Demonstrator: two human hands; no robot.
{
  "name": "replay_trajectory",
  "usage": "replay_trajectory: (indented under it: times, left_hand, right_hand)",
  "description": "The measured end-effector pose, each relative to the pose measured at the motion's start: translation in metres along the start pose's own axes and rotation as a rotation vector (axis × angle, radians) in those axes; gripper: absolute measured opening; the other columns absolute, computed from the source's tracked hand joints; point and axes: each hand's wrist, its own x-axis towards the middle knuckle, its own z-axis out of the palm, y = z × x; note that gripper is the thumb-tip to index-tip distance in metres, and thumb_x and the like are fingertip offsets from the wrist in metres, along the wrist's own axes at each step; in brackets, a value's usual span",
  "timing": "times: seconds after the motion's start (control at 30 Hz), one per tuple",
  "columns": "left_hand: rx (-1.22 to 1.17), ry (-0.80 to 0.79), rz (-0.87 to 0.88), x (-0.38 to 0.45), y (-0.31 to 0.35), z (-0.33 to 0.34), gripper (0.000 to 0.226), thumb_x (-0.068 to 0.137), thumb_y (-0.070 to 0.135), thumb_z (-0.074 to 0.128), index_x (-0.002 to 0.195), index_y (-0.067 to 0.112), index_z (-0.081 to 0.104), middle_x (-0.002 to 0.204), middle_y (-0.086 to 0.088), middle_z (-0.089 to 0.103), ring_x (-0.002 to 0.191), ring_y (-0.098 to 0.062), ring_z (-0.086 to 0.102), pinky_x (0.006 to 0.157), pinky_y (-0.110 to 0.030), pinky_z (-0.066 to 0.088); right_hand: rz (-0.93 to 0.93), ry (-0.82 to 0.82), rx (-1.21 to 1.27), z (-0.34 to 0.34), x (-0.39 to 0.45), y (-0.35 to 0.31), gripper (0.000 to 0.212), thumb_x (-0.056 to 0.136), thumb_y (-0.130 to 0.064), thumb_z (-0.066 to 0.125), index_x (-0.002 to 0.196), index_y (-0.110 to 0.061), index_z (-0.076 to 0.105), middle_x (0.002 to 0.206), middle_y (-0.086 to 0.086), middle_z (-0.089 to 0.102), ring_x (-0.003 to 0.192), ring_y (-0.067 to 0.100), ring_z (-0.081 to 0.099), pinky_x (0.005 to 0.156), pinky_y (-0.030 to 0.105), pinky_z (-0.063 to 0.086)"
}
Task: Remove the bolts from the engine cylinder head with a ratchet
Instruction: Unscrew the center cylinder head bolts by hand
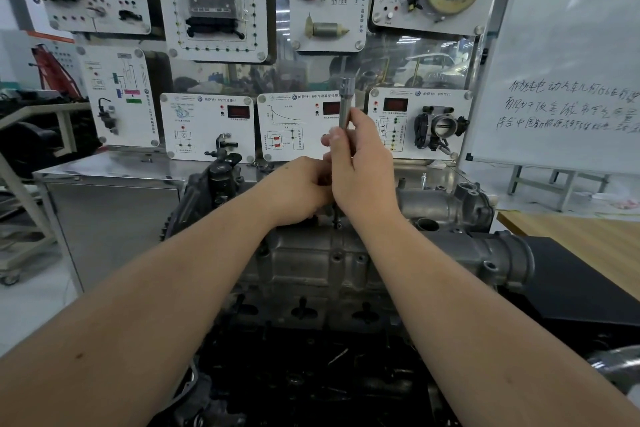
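Observation:
A grey metal engine cylinder head (311, 263) lies in front of me, with bolt holes along its top. My right hand (363, 163) grips a long silver extension bar (345, 104) that stands upright, its square-drive end at the top. A dark bolt or bit tip (336, 217) shows below my hands, just above a hole in the head. My left hand (298, 191) is curled close against the lower part of the tool; what its fingers hold is hidden by the right hand.
Behind the engine stands a metal cabinet (110, 191) and a wall of training panels (207, 125). A whiteboard (571, 62) leans at the right above a wooden table (571, 236). A black block (571, 288) sits right of the head.

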Motion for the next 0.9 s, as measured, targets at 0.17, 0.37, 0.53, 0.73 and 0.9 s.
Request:
replay_trajectory:
  times: [0.17,0.37,0.53,0.73,0.9]
  left_hand:
    - [0.032,0.004,-0.011,0.0029,-0.0018,0.0011,0.013,0.081,0.024,0.06,0.079,0.035,0.066,0.069,0.015,0.07,0.054,-0.001,0.062,0.048,-0.015,0.043]
    - [-0.005,-0.008,-0.011,-0.0002,-0.001,0.0001,0.029,0.086,0.01,0.053,0.082,0.036,0.064,0.059,0.016,0.067,0.046,-0.001,0.059,0.041,-0.01,0.039]
    - [0.033,0.013,-0.028,0.0021,-0.0007,0.0017,0.022,0.086,0.016,0.054,0.079,0.034,0.064,0.061,0.015,0.068,0.043,-0.002,0.057,0.038,-0.012,0.037]
    - [-0.033,-0.007,-0.013,-0.0013,0.0007,0.0007,0.028,0.085,0.018,0.051,0.081,0.042,0.064,0.069,0.018,0.071,0.054,-0.005,0.067,0.041,-0.01,0.042]
    - [0.01,0.009,-0.021,-0.001,-0.001,-0.0002,0.027,0.088,0.015,0.052,0.082,0.04,0.061,0.06,0.019,0.067,0.046,-0.002,0.06,0.04,-0.012,0.04]
  right_hand:
    - [-0.091,0.04,-0.092,-0.0012,0.0002,0.0029,0.019,0.104,-0.022,0.05,0.11,-0.011,0.064,0.088,-0.007,0.066,0.078,0.005,0.057,0.066,0.016,0.04]
    - [0.013,-0.029,0.009,0.0002,-0.0012,0.0004,0.045,0.107,-0.028,0.042,0.151,-0.019,0.039,0.096,-0.016,0.068,0.088,0.0,0.064,0.08,0.018,0.05]
    - [-0.113,0.013,-0.137,-0.0001,0.0011,0.0021,0.026,0.102,-0.026,0.056,0.12,-0.009,0.064,0.093,-0.008,0.062,0.082,0.002,0.051,0.076,0.015,0.042]
    - [0.04,-0.02,-0.001,-0.0003,-0.0007,-0.0002,0.043,0.107,-0.023,0.04,0.15,-0.016,0.041,0.1,-0.01,0.068,0.09,0.006,0.065,0.085,0.022,0.052]
    - [-0.055,0.002,-0.047,-0.0001,0.0001,-0.0004,0.033,0.103,-0.025,0.053,0.134,-0.016,0.056,0.099,-0.011,0.067,0.087,0.0,0.059,0.076,0.01,0.043]
